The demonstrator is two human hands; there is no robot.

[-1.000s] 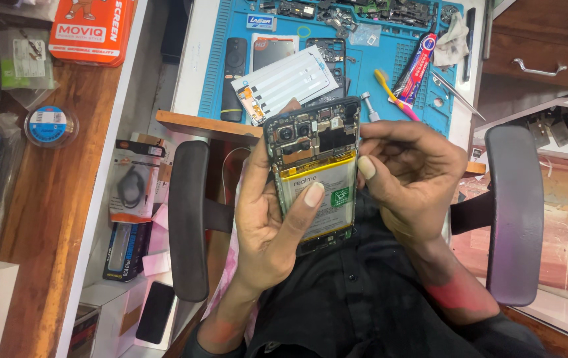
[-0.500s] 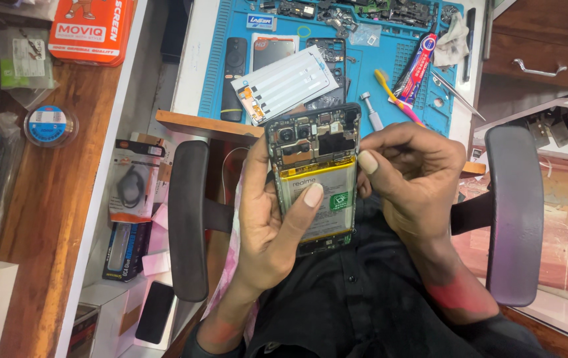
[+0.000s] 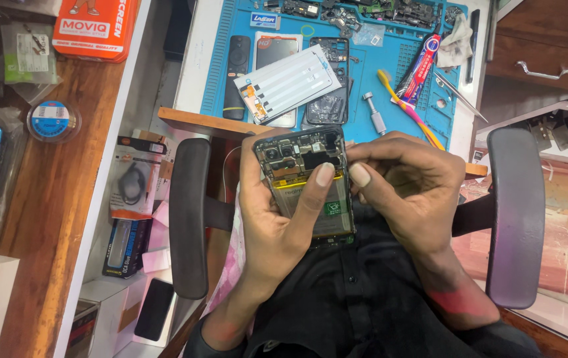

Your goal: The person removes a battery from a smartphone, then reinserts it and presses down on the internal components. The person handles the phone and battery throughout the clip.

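Note:
An opened smartphone (image 3: 309, 189) with its back cover off shows a circuit board, camera modules and a grey battery. My left hand (image 3: 277, 219) cradles it from below and the left, thumb lying across the battery up to the board. My right hand (image 3: 406, 189) grips the phone's right edge, its thumb tip pressed beside my left thumb at the top of the battery. I hold the phone over my lap, above dark clothing, between two black chair armrests (image 3: 190, 219).
A blue repair mat (image 3: 363, 79) on the desk ahead carries a white display panel (image 3: 287, 83), a phone back frame (image 3: 327, 83), a yellow-pink toothbrush (image 3: 406, 106), tweezers (image 3: 459, 96) and small parts. A wooden shelf (image 3: 58, 192) at left holds boxes and a tape roll (image 3: 52, 120).
The phone has shifted slightly downward and straightened. My left thumb has slid up the battery toward the board, meeting my right thumb.

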